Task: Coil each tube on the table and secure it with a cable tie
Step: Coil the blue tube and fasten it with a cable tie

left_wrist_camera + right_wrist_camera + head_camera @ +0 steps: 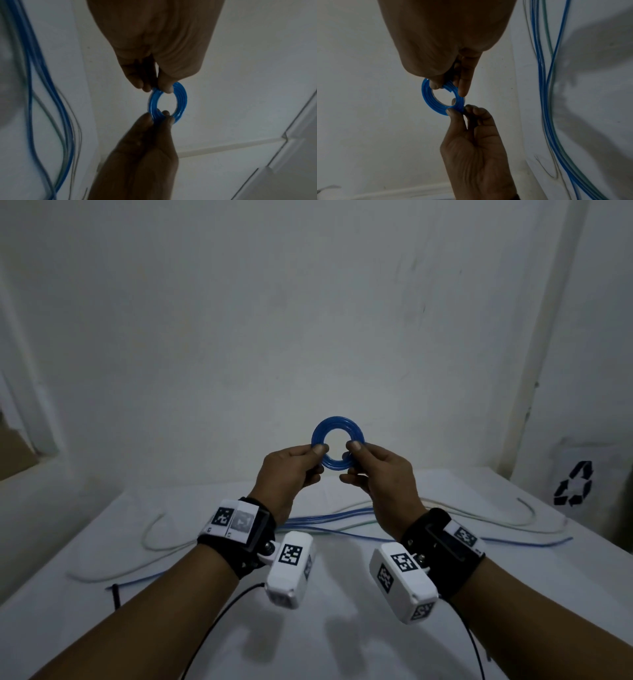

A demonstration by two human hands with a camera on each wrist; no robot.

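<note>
We hold one blue coil (pixel 338 444) raised above the table (pixel 342 628), our left hand (pixel 291 470) and right hand (pixel 375 472) each pinching opposite sides of its rim; no cable tie shows on it. Judging by this, one tube is wound but unsecured, while loose blue tubes (pixel 329 517) and pale ones (pixel 150 539) lie uncoiled below. Only a recycling symbol (pixel 573 483) and wrist-mounted square code markers (pixel 290 554) show, no readable words.

My head camera looks forward and down over both forearms toward the white wall. Each wrist camera looks along its palm, close up, from opposite sides; all three share the coiled blue plastic tube ring (pixel 337 444) (pixel 169 102) (pixel 442 97).
</note>
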